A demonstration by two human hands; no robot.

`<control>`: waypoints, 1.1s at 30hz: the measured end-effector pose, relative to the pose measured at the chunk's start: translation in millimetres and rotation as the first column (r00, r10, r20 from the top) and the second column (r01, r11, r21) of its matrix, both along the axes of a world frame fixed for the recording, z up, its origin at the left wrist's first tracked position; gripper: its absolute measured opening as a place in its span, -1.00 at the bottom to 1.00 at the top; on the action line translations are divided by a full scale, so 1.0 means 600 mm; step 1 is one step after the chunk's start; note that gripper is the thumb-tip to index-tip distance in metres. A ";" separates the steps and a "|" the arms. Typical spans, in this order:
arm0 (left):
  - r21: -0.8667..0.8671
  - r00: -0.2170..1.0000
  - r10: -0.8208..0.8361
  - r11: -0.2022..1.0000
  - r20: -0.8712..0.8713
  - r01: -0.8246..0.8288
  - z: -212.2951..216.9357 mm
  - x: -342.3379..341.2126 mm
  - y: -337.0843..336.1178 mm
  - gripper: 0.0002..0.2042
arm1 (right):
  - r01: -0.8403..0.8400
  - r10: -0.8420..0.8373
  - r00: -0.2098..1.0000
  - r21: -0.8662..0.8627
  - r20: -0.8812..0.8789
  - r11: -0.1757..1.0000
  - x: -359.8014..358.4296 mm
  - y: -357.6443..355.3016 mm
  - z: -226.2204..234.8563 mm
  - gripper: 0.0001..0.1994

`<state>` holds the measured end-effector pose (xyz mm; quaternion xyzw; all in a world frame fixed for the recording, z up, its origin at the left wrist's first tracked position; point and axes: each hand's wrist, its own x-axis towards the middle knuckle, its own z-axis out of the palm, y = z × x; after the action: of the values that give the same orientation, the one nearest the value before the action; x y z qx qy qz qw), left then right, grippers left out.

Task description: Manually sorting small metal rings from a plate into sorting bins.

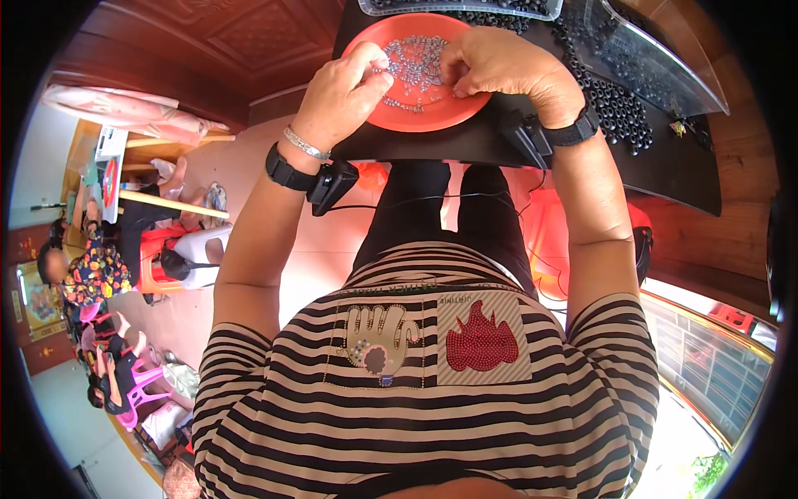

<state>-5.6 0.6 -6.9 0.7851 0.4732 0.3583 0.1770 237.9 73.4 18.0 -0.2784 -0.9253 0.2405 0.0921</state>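
Note:
A round red plate [378, 121] rests at the near edge of the black table, with many small shiny silvery pieces [416, 62] scattered across it. Over its left side is my left hand [345, 90], its thumb and fingers closed together in a pinch. My right hand [507, 68] reaches in from the right, fingertips bent down and pinched close to the silvery pieces. Whatever sits between the fingertips of either hand is too small to make out. Both wrists wear black straps with small black boxes; a bracelet circles my left wrist.
On the black table [665, 179], many small black round parts [619, 116] lie to the right, beside a clear plastic bin [665, 58]. Another clear tray [465, 8] stands behind the plate. Cables hang below the table edge. Other people [96, 270] sit at the far left.

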 end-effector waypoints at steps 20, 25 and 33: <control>0.244 0.967 0.091 0.969 -0.239 -0.031 0.005 0.058 0.009 -0.84 | -0.026 -0.116 0.953 -0.456 -0.281 0.890 -0.027 0.024 -0.034 -0.72; -0.005 0.950 -0.116 0.992 0.291 0.123 -0.006 0.047 0.020 -0.81 | -0.068 -0.220 0.908 -0.643 -0.356 0.762 -0.033 0.027 -0.036 -0.72; -0.382 0.611 0.047 0.817 0.790 0.431 0.011 0.032 0.016 -0.77 | -0.062 -0.240 0.847 -0.537 -0.474 0.841 -0.032 0.014 -0.021 -0.75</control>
<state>13.7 10.3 -0.5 0.5202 0.3399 0.4877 0.6132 218.7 81.5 5.2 -0.2611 -0.7460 0.5495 0.2709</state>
